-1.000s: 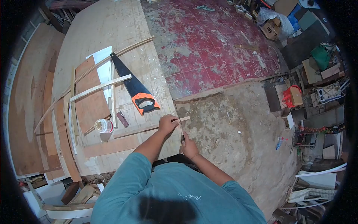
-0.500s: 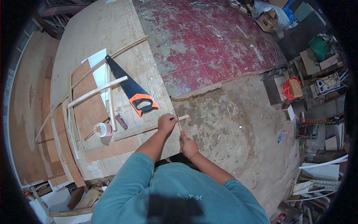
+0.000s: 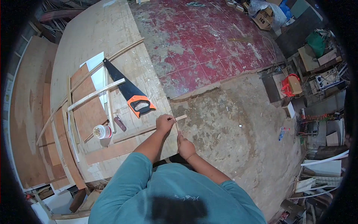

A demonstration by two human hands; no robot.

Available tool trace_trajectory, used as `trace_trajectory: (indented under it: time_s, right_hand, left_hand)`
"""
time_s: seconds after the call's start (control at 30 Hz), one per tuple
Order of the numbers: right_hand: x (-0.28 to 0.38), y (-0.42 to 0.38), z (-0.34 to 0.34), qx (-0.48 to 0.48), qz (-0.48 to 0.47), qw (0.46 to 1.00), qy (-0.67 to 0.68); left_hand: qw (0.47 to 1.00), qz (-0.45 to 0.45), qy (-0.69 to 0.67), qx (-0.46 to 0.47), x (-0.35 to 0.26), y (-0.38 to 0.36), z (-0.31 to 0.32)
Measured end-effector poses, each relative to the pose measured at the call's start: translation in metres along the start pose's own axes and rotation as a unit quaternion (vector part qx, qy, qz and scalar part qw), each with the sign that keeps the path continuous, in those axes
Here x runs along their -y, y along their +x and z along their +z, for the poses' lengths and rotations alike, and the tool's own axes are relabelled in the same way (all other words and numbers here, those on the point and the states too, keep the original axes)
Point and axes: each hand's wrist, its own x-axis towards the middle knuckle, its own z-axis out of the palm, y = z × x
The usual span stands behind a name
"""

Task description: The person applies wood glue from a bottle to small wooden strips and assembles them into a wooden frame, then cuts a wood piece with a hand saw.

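My left hand (image 3: 165, 123) is closed at the table's right edge, its fingers pinching down on a narrow wooden strip (image 3: 135, 134). The strip's pale end juts past the edge over the floor. My right hand (image 3: 186, 148) is wrapped round the lower end of a thin, narrow tool (image 3: 178, 127) that points up to the strip beside my left fingers; its exact kind is too small to make out. A handsaw (image 3: 128, 87) with an orange and black handle lies on the table beyond my left hand.
On the plywood table (image 3: 102, 28) are a labelled jar (image 3: 101, 131), a small dark reddish block (image 3: 120, 124), a flat board (image 3: 112, 151) and several wooden strips. Red tiles (image 3: 201, 48) and rough concrete (image 3: 223, 130) lie to the right, with clutter along the far right side.
The whole view has shifted slightly. Both hands keep nearly the same place at the strip, and the handsaw and jar stay put on the table.
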Motion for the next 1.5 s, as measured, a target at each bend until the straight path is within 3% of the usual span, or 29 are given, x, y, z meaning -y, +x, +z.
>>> trace_trajectory:
  time_s: [0.2,0.27,0.57,0.7,0.8,0.87,0.93,1.0,1.1,1.2,1.27,1.4,1.5]
  right_hand:
    - [-0.001,0.013,0.003,-0.033,-0.007,0.999,0.035]
    - [0.005,0.006,-0.002,0.019,0.026,0.999,0.013]
    - [0.003,0.043,0.013,0.036,0.023,0.999,0.015]
    - [-0.001,-0.003,-0.001,0.058,0.015,0.998,0.028]
    - [-0.023,-0.040,-0.004,-0.004,-0.001,0.994,0.111]
    - [-0.033,-0.058,-0.009,-0.095,-0.021,0.975,0.201]
    - [-0.041,-0.057,-0.009,-0.118,-0.023,0.973,0.197]
    - [-0.042,-0.053,-0.010,-0.142,-0.023,0.969,0.199]
    - [-0.031,-0.035,-0.017,-0.119,-0.003,0.975,0.189]
    - [-0.015,-0.013,-0.022,-0.098,0.009,0.983,0.156]
    - [-0.011,0.006,-0.021,-0.033,0.067,0.985,0.153]
    - [-0.006,0.035,-0.021,-0.049,0.036,0.991,0.119]
    - [-0.001,0.045,-0.026,-0.019,0.063,0.996,0.059]
  left_hand:
    - [1.000,-0.013,-0.012,0.009,-0.002,0.001,-0.001]
    - [0.999,-0.027,-0.018,0.017,-0.003,0.001,-0.001]
    - [1.000,-0.026,-0.003,0.012,0.004,0.004,0.004]
    - [0.997,-0.068,-0.030,0.033,0.005,0.005,0.006]
    - [0.999,-0.042,-0.007,0.017,-0.004,0.002,-0.001]
    - [0.997,-0.058,-0.040,0.018,-0.003,0.001,0.000]
    - [0.994,-0.075,-0.075,0.016,0.006,0.000,0.002]
    - [0.995,0.078,-0.056,0.016,0.014,-0.002,-0.005]
    - [0.987,0.140,0.049,0.054,0.011,-0.008,-0.017]
    - [0.986,0.129,0.063,0.082,0.003,-0.006,-0.019]
    - [0.984,0.151,0.062,0.072,-0.001,-0.003,-0.018]
    - [0.981,0.175,0.057,0.060,0.004,0.008,-0.016]
    - [0.982,0.181,0.031,0.046,0.011,0.012,-0.014]
